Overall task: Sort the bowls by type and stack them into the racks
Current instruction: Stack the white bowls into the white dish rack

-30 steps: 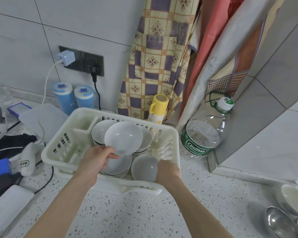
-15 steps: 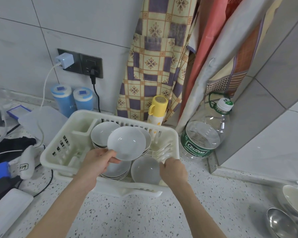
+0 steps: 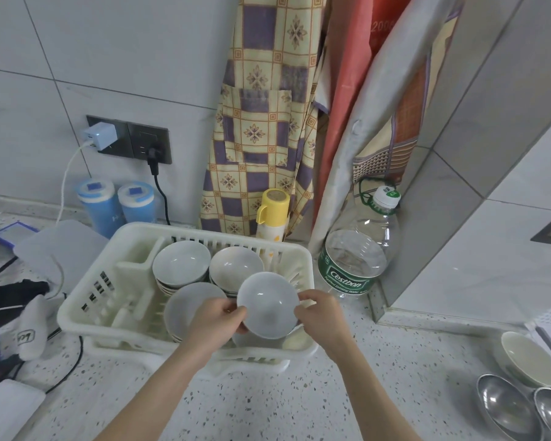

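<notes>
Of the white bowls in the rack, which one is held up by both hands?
The white ceramic bowl at the front right, tilted, with the left hand and right hand on its rim; the others rest stacked.

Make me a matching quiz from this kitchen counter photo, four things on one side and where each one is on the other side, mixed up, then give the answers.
Things:
1. white bowl
2. steel bowls
3. water bottle
4. blue canisters

Places:
A. by the wall under the socket
B. held over the rack by the left hand and right hand
C. counter, far right near edge
D. right of the rack, in the corner

Pairs: 1-B, 2-C, 3-D, 4-A
</notes>
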Available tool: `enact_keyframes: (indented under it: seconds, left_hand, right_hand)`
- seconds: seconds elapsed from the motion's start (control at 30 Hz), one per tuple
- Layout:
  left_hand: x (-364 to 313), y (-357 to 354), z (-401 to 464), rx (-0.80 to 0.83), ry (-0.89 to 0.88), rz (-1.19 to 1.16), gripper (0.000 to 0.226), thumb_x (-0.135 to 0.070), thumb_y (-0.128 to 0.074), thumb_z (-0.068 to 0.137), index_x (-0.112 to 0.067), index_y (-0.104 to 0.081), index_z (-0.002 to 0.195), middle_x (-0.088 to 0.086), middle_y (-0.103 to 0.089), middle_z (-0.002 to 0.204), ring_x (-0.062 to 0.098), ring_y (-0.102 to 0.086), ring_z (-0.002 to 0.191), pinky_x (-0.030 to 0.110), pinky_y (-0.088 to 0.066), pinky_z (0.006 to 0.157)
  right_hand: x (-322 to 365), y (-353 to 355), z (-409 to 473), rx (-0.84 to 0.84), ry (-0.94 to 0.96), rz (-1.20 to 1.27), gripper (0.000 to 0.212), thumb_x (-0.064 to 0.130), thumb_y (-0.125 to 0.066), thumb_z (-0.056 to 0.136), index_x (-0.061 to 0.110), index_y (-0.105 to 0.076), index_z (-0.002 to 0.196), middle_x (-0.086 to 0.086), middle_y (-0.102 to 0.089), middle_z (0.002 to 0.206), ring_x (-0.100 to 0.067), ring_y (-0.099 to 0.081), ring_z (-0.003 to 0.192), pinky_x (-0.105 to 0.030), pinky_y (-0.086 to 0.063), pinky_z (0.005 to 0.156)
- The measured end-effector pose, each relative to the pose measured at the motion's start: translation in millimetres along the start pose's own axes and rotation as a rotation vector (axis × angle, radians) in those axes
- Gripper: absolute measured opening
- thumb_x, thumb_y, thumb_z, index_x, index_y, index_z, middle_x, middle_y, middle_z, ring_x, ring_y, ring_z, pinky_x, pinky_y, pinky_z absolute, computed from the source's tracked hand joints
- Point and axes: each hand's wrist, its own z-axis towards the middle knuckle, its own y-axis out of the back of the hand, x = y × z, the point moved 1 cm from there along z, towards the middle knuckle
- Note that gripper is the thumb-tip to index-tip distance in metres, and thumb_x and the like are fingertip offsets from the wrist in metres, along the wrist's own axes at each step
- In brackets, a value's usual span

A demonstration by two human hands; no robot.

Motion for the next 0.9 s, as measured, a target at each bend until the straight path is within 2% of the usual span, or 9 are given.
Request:
enact_keyframes:
  seconds: [0.1,0.27,0.33,0.4,0.47,0.57,0.63,0.73,0.9]
  left_hand:
    - [4.3,-6.5,-1.2,-0.028,-0.038,-0.050,0.011,-0.017,-0.061,0.086,-0.026,-0.067,0.084,-0.002,-0.075,0.071,-0.003,-0.066,0.053,0.017,-0.042,0.047]
    - [12.5,-10.2,-0.9,-0.064,-0.096,0.011,0.017,-0.031,-0.064,0.089,-0.033,-0.059,0.105,-0.005,-0.074,0.084,0.000,-0.069,0.066,0.026,-0.050,0.063]
    - [13.7,-10.9,-0.6,-0.050,-0.109,0.104,0.014,-0.033,-0.064,0.089,-0.036,-0.056,0.101,-0.004,-0.074,0.084,0.007,-0.069,0.072,0.031,-0.053,0.069]
    - [13.2,-10.8,-1.6,-0.038,-0.105,0.181,0.009,-0.033,-0.063,0.088,-0.037,-0.056,0.090,-0.002,-0.073,0.082,0.014,-0.068,0.076,0.036,-0.055,0.073]
    - [14.4,-11.6,-2.7,-0.016,-0.102,0.230,0.010,-0.031,-0.063,0.086,-0.028,-0.061,0.077,0.002,-0.071,0.075,0.019,-0.066,0.071,0.034,-0.051,0.068]
    - [18.6,-14.8,-4.9,0.007,-0.112,0.240,0.031,-0.032,-0.065,0.083,-0.016,-0.052,0.060,-0.001,-0.052,0.057,0.016,-0.048,0.055,0.028,-0.031,0.055]
    - [20.5,-16.1,-5.9,-0.001,-0.119,0.249,0.039,-0.035,-0.066,0.082,-0.019,-0.044,0.053,-0.005,-0.040,0.049,0.011,-0.038,0.050,0.026,-0.024,0.051]
    - [23.3,-16.2,-4.1,0.008,-0.113,0.290,0.041,-0.036,-0.066,0.082,-0.019,-0.043,0.053,-0.006,-0.034,0.047,0.011,-0.033,0.049,0.026,-0.021,0.050]
    - [30.0,-17.1,2.8,0.055,-0.042,0.341,0.040,-0.029,-0.063,0.083,-0.018,-0.033,0.059,-0.005,-0.027,0.053,0.015,-0.033,0.051,0.027,-0.022,0.054]
  right_hand:
    - [-0.8,-1.6,0.4,-0.059,0.007,-0.075,0.024,0.008,-0.060,0.078,0.016,-0.069,0.098,-0.005,-0.073,0.074,-0.020,-0.071,0.070,-0.029,-0.052,0.060]
    - [-1.7,-6.4,0.7,-0.067,-0.032,-0.105,0.024,0.009,-0.059,0.078,0.010,-0.070,0.100,0.000,-0.069,0.063,-0.014,-0.066,0.056,-0.019,-0.042,0.049]
    - [-1.5,-8.5,2.1,-0.059,-0.048,-0.146,0.025,0.011,-0.058,0.078,0.011,-0.068,0.101,-0.003,-0.070,0.063,-0.010,-0.056,0.050,-0.017,-0.035,0.045]
    - [-0.1,-10.6,3.5,-0.059,-0.053,-0.210,0.026,0.012,-0.057,0.078,0.010,-0.067,0.102,-0.010,-0.074,0.075,-0.016,-0.055,0.058,-0.021,-0.039,0.049]
    - [0.5,-12.6,4.7,-0.063,-0.050,-0.266,0.027,0.010,-0.055,0.077,0.005,-0.067,0.100,-0.018,-0.074,0.081,-0.021,-0.053,0.061,-0.025,-0.040,0.054]
    - [0.9,-14.3,3.2,-0.042,-0.055,-0.375,0.008,0.009,-0.052,0.074,0.007,-0.060,0.076,-0.006,-0.063,0.062,-0.017,-0.044,0.051,-0.021,-0.033,0.045]
    - [3.1,-15.6,2.5,-0.034,-0.058,-0.443,0.017,0.010,-0.052,0.075,0.013,-0.043,0.061,0.002,-0.044,0.053,-0.012,-0.035,0.044,-0.018,-0.023,0.039]
    - [5.4,-19.5,4.6,-0.029,-0.055,-0.480,0.026,0.009,-0.051,0.077,0.016,-0.032,0.060,0.003,-0.033,0.054,-0.011,-0.027,0.044,-0.018,-0.017,0.037]
    - [6.3,-29.7,5.7,0.014,-0.084,-0.493,0.030,0.008,-0.050,0.078,0.016,-0.028,0.059,0.002,-0.033,0.056,-0.012,-0.027,0.045,-0.019,-0.018,0.038]
